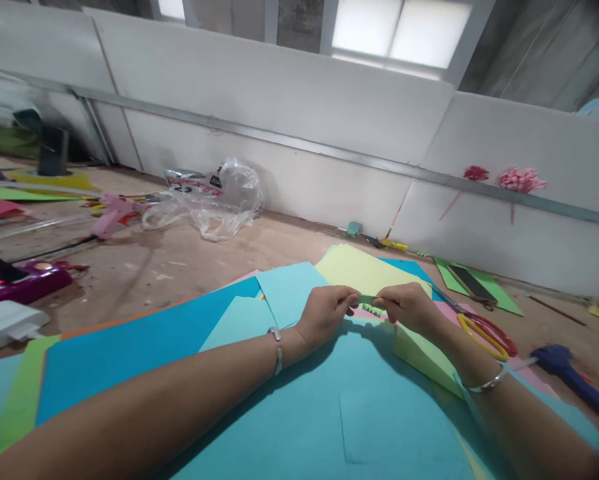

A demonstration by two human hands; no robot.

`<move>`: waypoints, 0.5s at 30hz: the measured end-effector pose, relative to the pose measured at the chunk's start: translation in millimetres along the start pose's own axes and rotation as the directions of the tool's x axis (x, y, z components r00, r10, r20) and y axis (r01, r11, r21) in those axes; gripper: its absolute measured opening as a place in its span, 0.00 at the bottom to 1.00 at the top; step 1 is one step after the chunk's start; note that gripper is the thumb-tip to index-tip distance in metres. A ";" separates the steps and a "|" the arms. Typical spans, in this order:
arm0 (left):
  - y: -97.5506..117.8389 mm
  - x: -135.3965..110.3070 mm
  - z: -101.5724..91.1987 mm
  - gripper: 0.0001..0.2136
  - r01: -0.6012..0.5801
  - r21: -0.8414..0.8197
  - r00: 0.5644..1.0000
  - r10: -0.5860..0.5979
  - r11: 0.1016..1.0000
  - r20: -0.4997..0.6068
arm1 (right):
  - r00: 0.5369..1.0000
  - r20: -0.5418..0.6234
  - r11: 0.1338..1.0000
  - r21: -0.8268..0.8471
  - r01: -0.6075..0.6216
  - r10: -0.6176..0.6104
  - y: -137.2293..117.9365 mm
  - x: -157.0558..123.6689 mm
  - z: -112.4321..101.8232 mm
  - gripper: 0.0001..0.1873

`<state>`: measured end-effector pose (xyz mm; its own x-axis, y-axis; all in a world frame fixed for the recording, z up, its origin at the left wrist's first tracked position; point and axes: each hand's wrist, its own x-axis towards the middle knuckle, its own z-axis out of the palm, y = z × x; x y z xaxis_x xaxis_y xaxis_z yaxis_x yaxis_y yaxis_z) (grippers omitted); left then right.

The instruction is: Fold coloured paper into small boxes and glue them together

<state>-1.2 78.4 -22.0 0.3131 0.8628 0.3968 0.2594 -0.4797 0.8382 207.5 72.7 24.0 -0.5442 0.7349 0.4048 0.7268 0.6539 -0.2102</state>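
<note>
Between my two hands a short green paper strip (367, 299) is stretched, slightly bowed. My left hand (326, 309) pinches its left end and my right hand (408, 305) pinches the right end. Just beneath the strip shows a pale green, fringed or zigzag piece (372, 310), partly hidden by the fingers. Light blue paper (299, 407) lies under both hands, and pale yellow paper (364, 270) spreads beyond them. To the right of my right hand rest scissors (484, 333) with red and yellow handles.
A pink glue gun (114, 215) and a purple power strip (34, 281) lie at left, near a clear plastic bag (229, 197). A dark blue tool (574, 377) is at right. A phone (472, 283) lies on green paper. Paper flowers (522, 180) stand against the white wall (279, 87).
</note>
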 end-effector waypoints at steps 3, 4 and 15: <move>-3.3 4.4 3.9 0.15 0.038 -0.358 0.983 -0.099 0.933 -0.155 | 0.969 -0.247 0.991 -0.132 -0.010 -0.023 -7.0 -0.6 8.4 0.26; -3.9 5.4 5.7 0.21 0.036 -0.475 0.979 -0.126 0.880 -0.161 | 0.952 -0.307 0.988 -0.151 -0.038 -0.010 -10.6 -0.6 12.6 0.25; 6.4 -1.8 6.6 0.26 0.295 -0.725 0.955 -0.227 0.623 0.193 | 0.859 -0.384 0.895 -0.414 0.168 -0.339 -45.9 -1.7 36.0 0.13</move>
<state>5.9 72.7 -19.8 0.4164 0.9017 0.1161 -0.4085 0.0714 0.9100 160.0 47.9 1.0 -0.5529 0.3408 0.7604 0.7323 0.6340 0.2483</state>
